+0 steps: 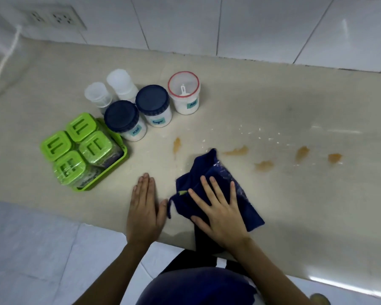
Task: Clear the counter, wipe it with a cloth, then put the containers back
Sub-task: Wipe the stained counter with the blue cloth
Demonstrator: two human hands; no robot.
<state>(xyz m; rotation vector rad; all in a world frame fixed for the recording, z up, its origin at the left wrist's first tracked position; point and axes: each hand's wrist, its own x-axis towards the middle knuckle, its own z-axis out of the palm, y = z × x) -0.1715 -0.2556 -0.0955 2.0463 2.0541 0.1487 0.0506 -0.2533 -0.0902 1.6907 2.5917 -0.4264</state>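
A dark blue cloth point(209, 172) lies on the beige counter point(284, 106) near its front edge. My right hand point(218, 208) presses flat on the cloth with fingers spread. My left hand point(143, 208) rests flat on the bare counter just left of the cloth, fingers together. Orange-brown smears point(237, 151) and white crumbs point(260, 133) mark the counter right of the cloth. At the left stand two blue-lidded jars point(152, 100), a red-rimmed tub point(184, 89), two clear white jars point(119, 81) and a green tray point(110, 170) with several green-lidded boxes.
A white tiled wall runs behind the counter, with a double socket point(51, 17) at the top left and a white cable point(5, 56) hanging from it. The counter's front edge runs just below my hands, with the tiled floor point(31, 249) beyond it.
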